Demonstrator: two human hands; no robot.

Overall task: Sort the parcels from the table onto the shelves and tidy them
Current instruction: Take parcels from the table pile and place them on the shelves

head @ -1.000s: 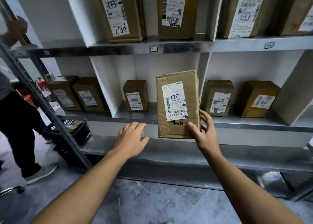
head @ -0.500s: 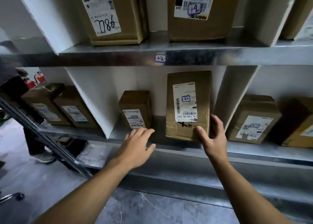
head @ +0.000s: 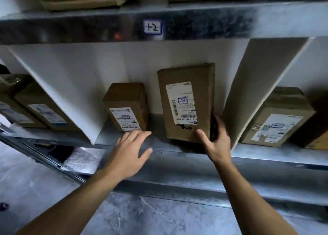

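A tall brown cardboard parcel (head: 186,101) with a white label marked 2-2 stands upright on the metal shelf (head: 159,146), in the middle compartment. My right hand (head: 215,140) holds its lower right corner, thumb on the front face and fingers round the right side. A smaller brown parcel (head: 126,107) stands to its left in the same compartment. My left hand (head: 130,151) hovers with spread fingers over the shelf's front edge, just below the smaller parcel, holding nothing.
White dividers (head: 257,85) wall the compartment on both sides. More parcels stand in the left compartment (head: 44,112) and the right compartment (head: 278,117). The shelf above (head: 195,23) carries a 1-2 tag and further boxes. Grey floor lies below.
The tall parcel has gone from in front of the shelf into the compartment and stands deeper on it. The camera has moved closer. My left hand has stayed near the shelf edge.
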